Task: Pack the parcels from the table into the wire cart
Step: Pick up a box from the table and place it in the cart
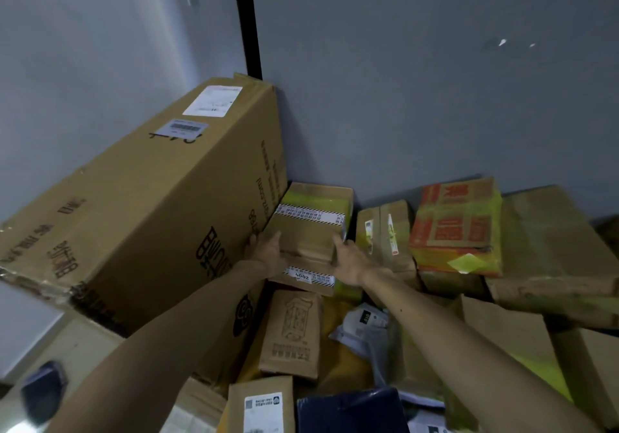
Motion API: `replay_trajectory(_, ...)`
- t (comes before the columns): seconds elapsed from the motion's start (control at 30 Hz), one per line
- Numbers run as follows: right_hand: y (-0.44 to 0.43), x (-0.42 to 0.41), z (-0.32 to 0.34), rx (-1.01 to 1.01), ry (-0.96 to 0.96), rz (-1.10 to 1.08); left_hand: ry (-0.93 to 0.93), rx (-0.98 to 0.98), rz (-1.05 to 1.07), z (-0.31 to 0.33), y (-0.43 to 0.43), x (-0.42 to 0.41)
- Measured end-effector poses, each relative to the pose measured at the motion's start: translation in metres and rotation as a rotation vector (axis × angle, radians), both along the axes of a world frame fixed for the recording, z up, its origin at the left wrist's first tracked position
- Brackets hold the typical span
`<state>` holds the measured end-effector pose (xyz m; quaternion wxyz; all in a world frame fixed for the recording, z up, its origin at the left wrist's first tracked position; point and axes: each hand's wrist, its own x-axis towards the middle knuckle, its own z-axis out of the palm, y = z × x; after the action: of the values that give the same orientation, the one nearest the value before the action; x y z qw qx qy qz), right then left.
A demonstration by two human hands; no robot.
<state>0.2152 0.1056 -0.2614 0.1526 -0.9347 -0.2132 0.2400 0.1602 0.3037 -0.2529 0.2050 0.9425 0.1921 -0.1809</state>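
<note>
Left hand [264, 252] and right hand [352, 262] grasp the taped box [310, 231]; it seemingly touches the large carton [144, 205].

Bare left grip [264, 252], bare right grip [351, 262]; forearms [167, 332] bare, dark spot [399, 308] on right.

Both hands hold a small taped carton [310, 231] by its sides: the left hand [266, 252] curls its fingers round the left edge and the right hand [351, 263] round the right edge, with striped tape crossing the lid beyond the fingertips. Just outside the left fingers lies a large tilted carton [144, 205]. Just outside the right fingers stands a narrow carton [385, 231], and past it a red-printed carton [455, 228].
</note>
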Motion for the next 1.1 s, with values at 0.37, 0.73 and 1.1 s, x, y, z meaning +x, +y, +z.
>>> replay_trajectory(0.37, -0.003, 0.004, -0.025, 0.11, 0.102, -0.052, -0.019, -0.001, 0.095, -0.007, -0.014, 0.018)
replay_trajectory(0.73, -0.009, 0.001, -0.033, 0.137, 0.11, -0.064, -0.173, -0.259, 0.134, -0.037, -0.01, 0.0)
replay_trajectory(1.1, -0.003, -0.005, -0.051, 0.228, 0.042, -0.181, -0.223, -0.388, 0.135, -0.044, -0.006, 0.0)
